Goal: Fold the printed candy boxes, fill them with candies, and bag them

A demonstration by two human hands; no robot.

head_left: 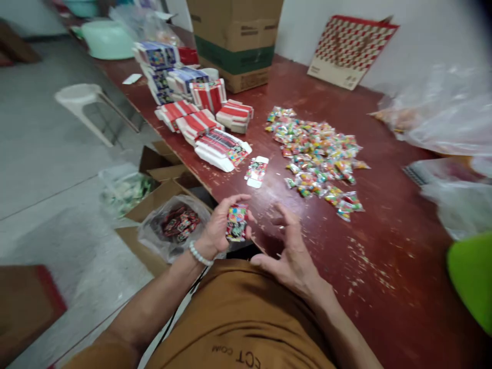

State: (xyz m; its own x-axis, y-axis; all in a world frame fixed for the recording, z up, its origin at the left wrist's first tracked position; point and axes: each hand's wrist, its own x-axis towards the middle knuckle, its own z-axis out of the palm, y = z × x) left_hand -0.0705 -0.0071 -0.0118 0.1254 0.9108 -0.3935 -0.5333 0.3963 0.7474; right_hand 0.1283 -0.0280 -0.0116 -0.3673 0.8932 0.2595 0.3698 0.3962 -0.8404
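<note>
My left hand (220,225), with a beaded bracelet at its wrist, is closed around a small printed candy box (237,223) at the table's edge. My right hand (289,251) is to the right of it, fingers spread and nothing between them. One flat unfolded box (257,171) lies on the table just beyond my hands. Past my right hand is a spread of small clear-wrapped colourful candies (315,151). Stacks of flat red and white boxes (221,148) lie to the far left of them.
Below the table's left edge, a cardboard carton holds a plastic bag (180,225) of dark packets. A large carton (234,46) and a checked paper bag (351,51) stand at the back. Plastic bags (442,118) lie on the right. A white stool (86,97) stands on the floor.
</note>
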